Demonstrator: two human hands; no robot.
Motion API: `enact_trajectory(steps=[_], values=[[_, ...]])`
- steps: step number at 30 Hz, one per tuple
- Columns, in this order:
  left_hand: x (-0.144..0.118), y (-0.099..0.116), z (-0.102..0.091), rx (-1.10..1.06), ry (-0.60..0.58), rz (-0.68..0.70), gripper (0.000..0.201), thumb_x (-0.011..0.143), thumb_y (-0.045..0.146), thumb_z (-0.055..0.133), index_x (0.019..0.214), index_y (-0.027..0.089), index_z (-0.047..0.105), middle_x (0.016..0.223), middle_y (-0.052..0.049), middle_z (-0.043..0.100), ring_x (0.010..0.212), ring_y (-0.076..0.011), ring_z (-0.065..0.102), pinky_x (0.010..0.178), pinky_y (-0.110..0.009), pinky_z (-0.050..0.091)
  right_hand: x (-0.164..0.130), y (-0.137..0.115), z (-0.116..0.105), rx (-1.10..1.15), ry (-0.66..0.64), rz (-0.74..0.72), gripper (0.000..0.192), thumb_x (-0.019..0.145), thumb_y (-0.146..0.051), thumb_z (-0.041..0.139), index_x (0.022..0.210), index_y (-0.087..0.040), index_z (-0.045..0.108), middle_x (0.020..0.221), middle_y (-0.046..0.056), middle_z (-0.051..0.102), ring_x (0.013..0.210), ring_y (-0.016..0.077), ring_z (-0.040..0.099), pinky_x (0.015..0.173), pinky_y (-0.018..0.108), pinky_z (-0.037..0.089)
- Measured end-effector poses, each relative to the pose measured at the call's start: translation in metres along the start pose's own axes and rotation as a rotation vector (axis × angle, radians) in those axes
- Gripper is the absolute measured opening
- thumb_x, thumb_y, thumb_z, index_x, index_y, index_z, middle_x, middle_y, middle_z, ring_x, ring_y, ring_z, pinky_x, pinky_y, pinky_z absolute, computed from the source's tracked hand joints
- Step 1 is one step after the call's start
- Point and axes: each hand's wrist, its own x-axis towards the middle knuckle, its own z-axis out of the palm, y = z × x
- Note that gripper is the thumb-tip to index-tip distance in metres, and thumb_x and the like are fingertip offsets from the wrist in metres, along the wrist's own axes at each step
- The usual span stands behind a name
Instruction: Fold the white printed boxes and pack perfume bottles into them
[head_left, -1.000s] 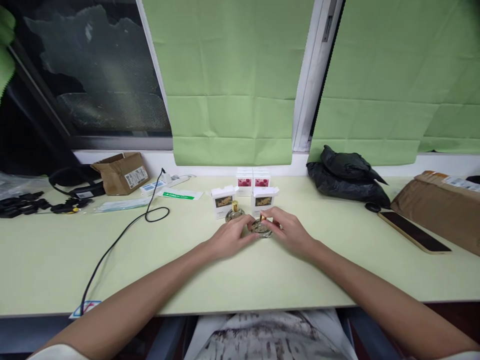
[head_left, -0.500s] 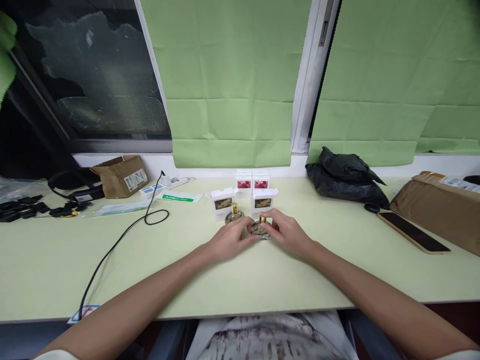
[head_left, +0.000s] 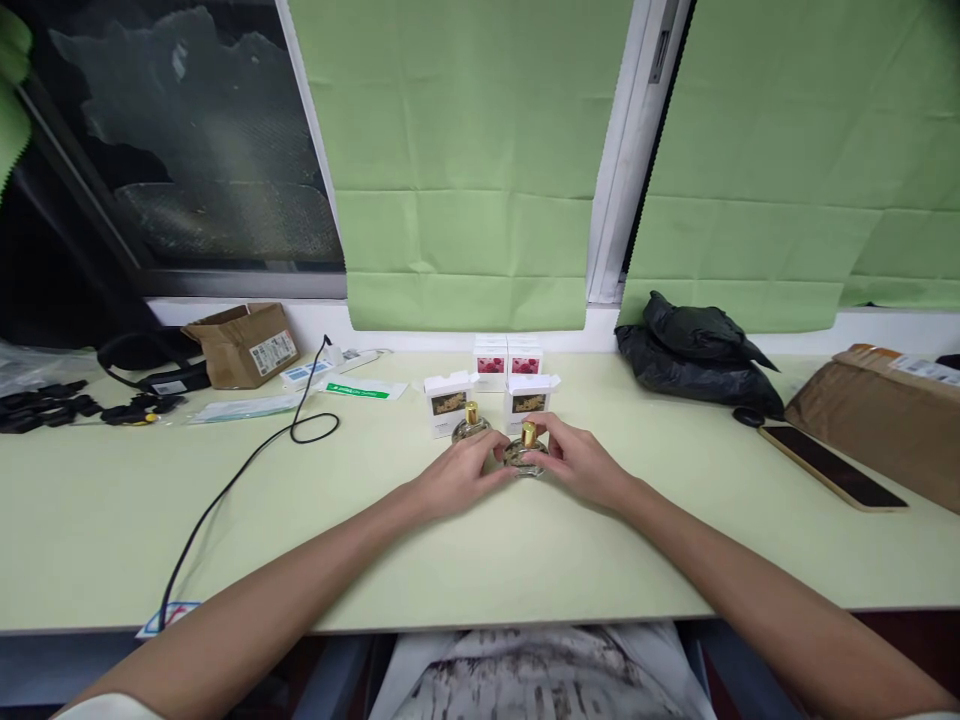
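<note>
A round glass perfume bottle (head_left: pixel 523 460) with a gold cap stands upright on the table between my hands. My left hand (head_left: pixel 466 473) grips its left side, thumb in front and fingers behind. On the other side my right hand (head_left: pixel 581 462) has its thumb and forefinger around the bottle's right shoulder, close by the cap. A second perfume bottle (head_left: pixel 470 428), also gold-capped, stands just behind my left hand, partly hidden by it. Two white boxes with raised flaps, a left box (head_left: pixel 442 422) and a right box (head_left: pixel 517 405), stand behind the bottles.
White boxes with red pictures (head_left: pixel 491 367) stand farther back. A black cable (head_left: pixel 232 487) and a cardboard box (head_left: pixel 247 350) are to the left. On the right lie a black plastic bag (head_left: pixel 690 365), a phone (head_left: pixel 832 468) and a large brown parcel (head_left: pixel 877 430).
My right fingers have shifted off the gold cap toward the bottle's right side, so more of the cap shows. My left hand stays on the bottle. The view has shifted slightly.
</note>
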Motion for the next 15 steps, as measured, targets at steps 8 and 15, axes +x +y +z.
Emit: enact_trajectory(steps=[8, 15], values=[[0.001, -0.006, 0.000, -0.004, 0.063, -0.001, 0.032, 0.103, 0.048, 0.056, 0.119, 0.023, 0.067, 0.108, -0.006, 0.069, 0.087, -0.0216, 0.066, 0.077, -0.034, 0.050, 0.001, 0.006, -0.006, -0.032, 0.043, 0.026, 0.045, 0.102, -0.052, 0.060, 0.138, -0.026, 0.052, 0.086, -0.001, 0.067, 0.065, 0.0160, 0.056, 0.068, 0.030, 0.046], [0.001, -0.003, -0.001, -0.016, 0.092, -0.004, 0.031, 0.104, 0.049, 0.054, 0.116, 0.023, 0.068, 0.104, -0.005, 0.069, 0.082, -0.0208, 0.066, 0.075, -0.034, 0.050, 0.002, 0.013, -0.008, -0.064, 0.079, 0.012, 0.041, 0.103, -0.050, 0.059, 0.136, -0.027, 0.054, 0.090, 0.000, 0.069, 0.065, 0.0169, 0.058, 0.070, 0.032, 0.050]])
